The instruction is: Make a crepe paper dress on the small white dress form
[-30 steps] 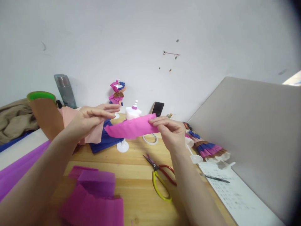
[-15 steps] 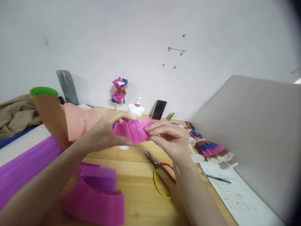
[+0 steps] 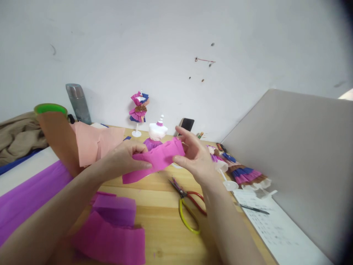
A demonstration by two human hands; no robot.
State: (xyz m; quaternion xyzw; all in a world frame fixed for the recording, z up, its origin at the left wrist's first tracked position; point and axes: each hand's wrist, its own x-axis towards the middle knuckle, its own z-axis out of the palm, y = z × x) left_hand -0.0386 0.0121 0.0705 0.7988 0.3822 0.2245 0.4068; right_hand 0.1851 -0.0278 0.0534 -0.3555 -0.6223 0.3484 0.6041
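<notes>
Over wooden table (image 3: 162,206) by white wall (image 3: 165,44): pink paper strip (image 3: 154,160) pinched between left hand (image 3: 124,160) and right hand (image 3: 194,156), long axis crosswise, rising rightward.

Scissors (image 3: 187,208) with one red and one yellow handle lie on the wooden tabletop (image 3: 162,191) just below the right hand. Loose magenta and purple crepe sheets (image 3: 110,232) lie below the left hand, and a long purple strip (image 3: 24,198) runs well out to its left. Beyond the left hand stand a brown paper roll with a green rim (image 3: 53,129), peach paper (image 3: 93,141) and a steel flask (image 3: 78,103). A dark phone (image 3: 187,124) leans on the wall just above the right hand; a pen (image 3: 255,209) lies on a printed sheet (image 3: 278,230) to its right.
</notes>
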